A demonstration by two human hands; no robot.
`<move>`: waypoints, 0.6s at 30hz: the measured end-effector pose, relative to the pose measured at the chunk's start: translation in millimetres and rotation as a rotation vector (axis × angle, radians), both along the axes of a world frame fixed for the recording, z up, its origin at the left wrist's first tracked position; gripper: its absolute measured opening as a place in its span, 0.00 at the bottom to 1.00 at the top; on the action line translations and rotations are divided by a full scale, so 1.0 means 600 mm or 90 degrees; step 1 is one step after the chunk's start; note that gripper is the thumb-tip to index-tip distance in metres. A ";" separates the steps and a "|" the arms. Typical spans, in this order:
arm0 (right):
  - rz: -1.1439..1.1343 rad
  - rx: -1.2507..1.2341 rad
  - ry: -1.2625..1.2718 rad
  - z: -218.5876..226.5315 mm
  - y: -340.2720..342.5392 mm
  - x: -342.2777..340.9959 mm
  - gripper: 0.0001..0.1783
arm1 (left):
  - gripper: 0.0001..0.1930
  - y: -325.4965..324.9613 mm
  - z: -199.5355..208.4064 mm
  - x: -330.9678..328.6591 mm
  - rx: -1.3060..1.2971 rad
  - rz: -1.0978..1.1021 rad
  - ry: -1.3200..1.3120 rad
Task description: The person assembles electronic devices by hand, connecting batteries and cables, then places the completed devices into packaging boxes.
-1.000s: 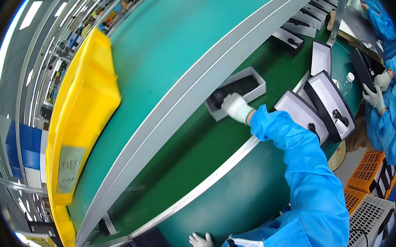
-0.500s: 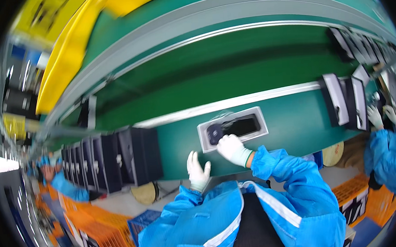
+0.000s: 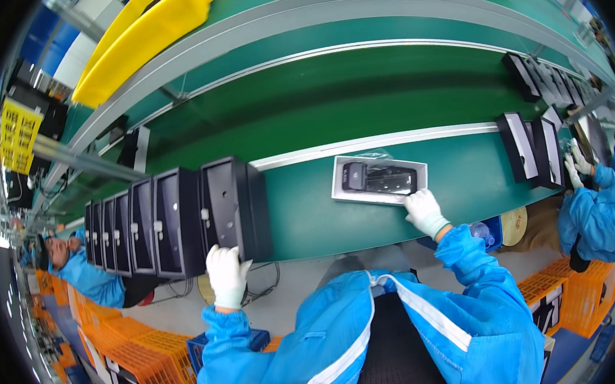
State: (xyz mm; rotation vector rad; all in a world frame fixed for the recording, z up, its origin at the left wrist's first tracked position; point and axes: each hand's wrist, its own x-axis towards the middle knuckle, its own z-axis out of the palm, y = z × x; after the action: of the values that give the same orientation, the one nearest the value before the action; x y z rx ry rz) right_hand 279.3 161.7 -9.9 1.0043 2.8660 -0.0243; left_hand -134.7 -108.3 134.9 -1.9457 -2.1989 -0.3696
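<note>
Steadying the pale box [image 3: 336, 179], seemingly, the right hand [image 3: 424, 212] is resting at its near corner while the left hand [image 3: 226, 277] is meeting a black box [image 3: 256, 217], both grips unclear.

My right hand [image 3: 425, 211] covers the near right corner of the white box [image 3: 336, 181], so my thumb's grip there is hidden. Small markings on the black device [image 3: 392, 180] inside are unreadable. I can't tell whether the fingers of my left hand [image 3: 228, 276] pinch the nearest dark box [image 3: 223, 205] or merely touch it. The farther dark boxes [image 3: 142, 225] hide one another's sides. The top edge cuts off the left yellow bin [image 3: 147, 46]; the bottom edge, my blue jacket [image 3: 327, 322]. The tabletop [image 3: 309, 220] partly hides the round stool [image 3: 515, 226].
</note>
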 end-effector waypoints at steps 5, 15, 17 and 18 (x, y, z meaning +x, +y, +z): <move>-0.054 0.022 0.065 -0.006 -0.023 -0.027 0.08 | 0.17 0.057 0.043 0.063 0.028 -0.081 -0.068; -0.126 -0.143 0.415 -0.004 -0.115 -0.092 0.17 | 0.11 0.153 -0.195 0.207 0.013 -0.223 -0.192; -0.241 -0.081 0.315 0.020 -0.075 -0.110 0.24 | 0.13 0.154 -0.249 0.213 -0.065 -0.225 -0.179; -0.287 -0.105 0.289 0.031 -0.057 -0.129 0.28 | 0.16 0.157 -0.264 0.215 -0.139 -0.221 -0.156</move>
State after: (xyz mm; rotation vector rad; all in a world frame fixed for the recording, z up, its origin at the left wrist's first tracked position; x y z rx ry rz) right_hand 202.1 127.7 8.6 1.7733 2.8576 -0.5828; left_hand -5.7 -14.2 -23.5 -2.5345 -2.1090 -0.4552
